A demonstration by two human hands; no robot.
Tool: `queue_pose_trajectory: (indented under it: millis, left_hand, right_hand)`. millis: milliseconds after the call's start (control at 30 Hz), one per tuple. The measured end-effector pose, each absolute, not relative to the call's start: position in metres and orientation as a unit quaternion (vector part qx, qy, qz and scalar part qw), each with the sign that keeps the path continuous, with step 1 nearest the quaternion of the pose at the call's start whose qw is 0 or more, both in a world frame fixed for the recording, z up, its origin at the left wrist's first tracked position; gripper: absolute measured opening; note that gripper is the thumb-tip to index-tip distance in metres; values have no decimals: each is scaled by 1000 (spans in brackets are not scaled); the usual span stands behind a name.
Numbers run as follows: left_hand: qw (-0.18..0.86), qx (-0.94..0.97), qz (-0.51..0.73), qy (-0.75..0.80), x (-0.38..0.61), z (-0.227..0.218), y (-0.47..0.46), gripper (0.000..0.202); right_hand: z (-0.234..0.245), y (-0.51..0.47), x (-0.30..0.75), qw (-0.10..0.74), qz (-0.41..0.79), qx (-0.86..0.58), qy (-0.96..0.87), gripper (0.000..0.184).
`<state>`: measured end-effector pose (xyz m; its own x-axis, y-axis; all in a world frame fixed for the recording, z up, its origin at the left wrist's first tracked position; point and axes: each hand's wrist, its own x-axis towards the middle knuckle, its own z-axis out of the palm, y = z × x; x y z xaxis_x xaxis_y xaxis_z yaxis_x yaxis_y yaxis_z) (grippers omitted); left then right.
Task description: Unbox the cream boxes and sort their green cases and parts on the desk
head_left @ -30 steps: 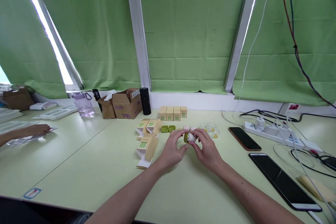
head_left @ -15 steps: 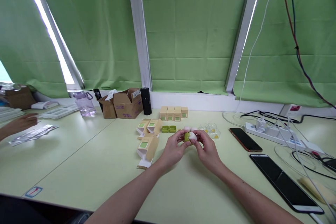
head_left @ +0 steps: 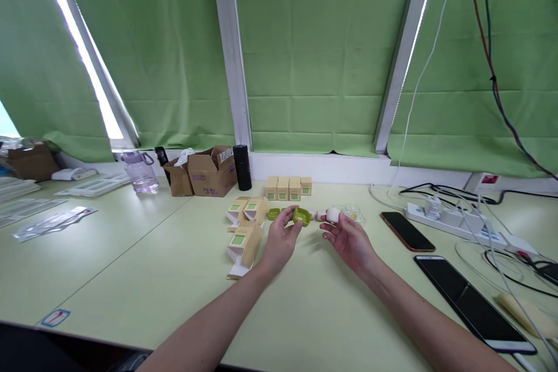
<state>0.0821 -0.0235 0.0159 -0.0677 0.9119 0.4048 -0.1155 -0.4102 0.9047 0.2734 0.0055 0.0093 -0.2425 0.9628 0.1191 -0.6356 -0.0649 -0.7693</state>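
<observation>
My left hand (head_left: 281, 239) pinches a small green cap (head_left: 301, 217) just above the table. My right hand (head_left: 349, 239), palm up, holds a small white rounded piece (head_left: 333, 214) at its fingertips. The two hands are a short way apart. Behind the left hand lies another green cap (head_left: 274, 214). Small white and clear plastic pieces (head_left: 352, 213) lie just beyond the right hand. Opened tan cartons with green labels (head_left: 244, 242) lie left of my left hand.
A row of small tan boxes (head_left: 288, 187) stands at the back, by a black cylinder (head_left: 241, 167) and brown cardboard boxes (head_left: 213, 172). Two phones (head_left: 406, 231) (head_left: 473, 303), a power strip (head_left: 453, 218) and cables lie right. A purple bottle (head_left: 139, 172) stands left.
My hands have pulled apart: the green cap went left with my left hand, the white piece right with my right hand. Another person's hand at far left has left view.
</observation>
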Motion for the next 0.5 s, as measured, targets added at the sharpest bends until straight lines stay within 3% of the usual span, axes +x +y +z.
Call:
queue_pose_trajectory:
  millis: [500]
  left_hand:
    - [380,545,649,372,81,15,-24,47]
  right_hand:
    - [25,-9,274,598,617,-252,-446,48]
